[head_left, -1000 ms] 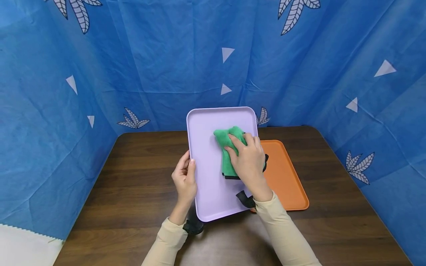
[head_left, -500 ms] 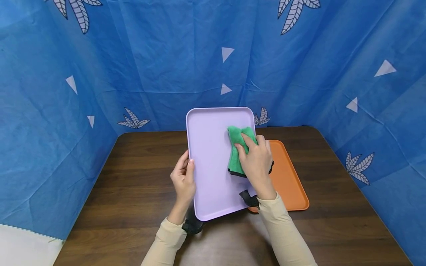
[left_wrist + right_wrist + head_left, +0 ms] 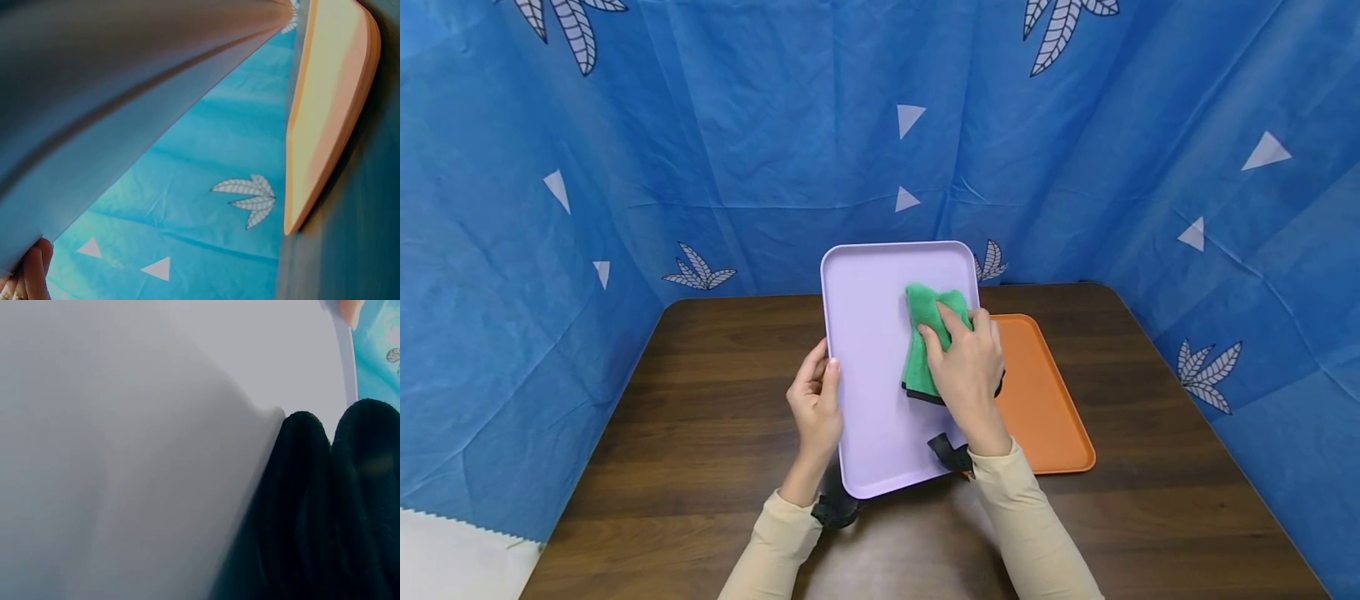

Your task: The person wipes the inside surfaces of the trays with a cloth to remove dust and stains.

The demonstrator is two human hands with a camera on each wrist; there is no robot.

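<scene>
A lilac rectangular tray [image 3: 868, 333] is held up and tilted over the table, its inner face toward the head camera. My left hand [image 3: 817, 407] grips its left rim, thumb at the front and fingers behind; in the left wrist view those fingers [image 3: 34, 272] show at the edge of the tray's underside [image 3: 94, 125]. My right hand [image 3: 968, 367] holds a folded green cloth [image 3: 921, 367] with black edging against the tray's right half. Close up in the right wrist view, the cloth's dark folds [image 3: 303, 487] lie against the pale tray surface [image 3: 156, 425].
An orange tray [image 3: 1045, 408] lies on the brown wooden table [image 3: 722, 392], to the right and partly behind the lilac one. A blue curtain [image 3: 760, 150] with leaf prints surrounds the table at the back and sides. Black straps [image 3: 951, 454] are on the wrists.
The right hand and cloth slid right across the tray, then back a little to the left and down. The left hand and lilac tray have hardly shifted.
</scene>
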